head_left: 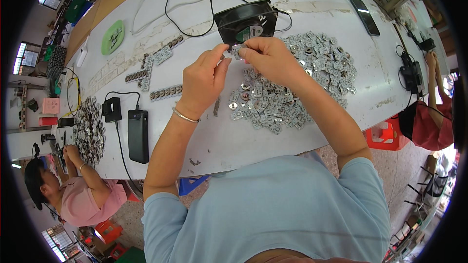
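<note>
Metal part (236, 50) is pinched by right hand (269, 57); left hand's (204, 81) grip cannot be told. If fumbled, part could be lost in right pile (322, 62).

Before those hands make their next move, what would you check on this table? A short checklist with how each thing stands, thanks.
1. Right hand has a small metal piece between its fingertips: ok.
2. Left hand holds a piece too: cannot tell; its fingertips hide that.
3. Pile of metal pieces close by: ok, near the right hand.
4. Black fan stopped: cannot tell from one picture.
5. Phone apart from the pile: ok, it lies off to the right.
</note>
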A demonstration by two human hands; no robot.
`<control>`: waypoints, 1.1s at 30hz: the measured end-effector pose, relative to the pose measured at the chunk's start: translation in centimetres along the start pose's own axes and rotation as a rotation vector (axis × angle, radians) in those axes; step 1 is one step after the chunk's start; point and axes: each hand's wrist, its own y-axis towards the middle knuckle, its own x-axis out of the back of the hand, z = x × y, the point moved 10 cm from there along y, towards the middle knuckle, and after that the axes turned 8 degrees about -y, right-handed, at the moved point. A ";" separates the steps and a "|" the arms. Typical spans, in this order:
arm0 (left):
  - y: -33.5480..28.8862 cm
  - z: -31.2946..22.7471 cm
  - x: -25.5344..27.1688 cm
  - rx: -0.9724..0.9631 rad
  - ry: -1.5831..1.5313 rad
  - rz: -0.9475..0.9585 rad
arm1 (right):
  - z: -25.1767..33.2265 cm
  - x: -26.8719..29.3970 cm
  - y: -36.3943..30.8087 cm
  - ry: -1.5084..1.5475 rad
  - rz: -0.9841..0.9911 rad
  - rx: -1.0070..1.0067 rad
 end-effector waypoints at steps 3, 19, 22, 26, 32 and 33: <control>-0.2 0.1 -0.1 0.080 -0.037 -0.015 | -0.8 -0.4 0.2 0.098 0.028 -0.044; -2.6 -2.6 -5.7 0.094 -0.215 0.261 | -1.1 2.1 -8.0 -0.198 -0.102 0.145; -2.5 -3.2 -6.2 0.148 -0.279 0.316 | -1.2 3.5 -8.8 -0.153 -0.188 0.126; -1.7 -3.3 -6.1 0.202 -0.442 0.361 | 0.3 1.8 -8.1 -0.036 -0.036 0.168; -1.7 -2.5 -6.0 0.337 -0.459 0.490 | -0.1 -0.2 -7.2 0.038 0.128 0.095; -1.8 -2.4 -5.8 0.340 -0.457 0.485 | 0.0 -0.3 -7.1 0.038 0.134 0.098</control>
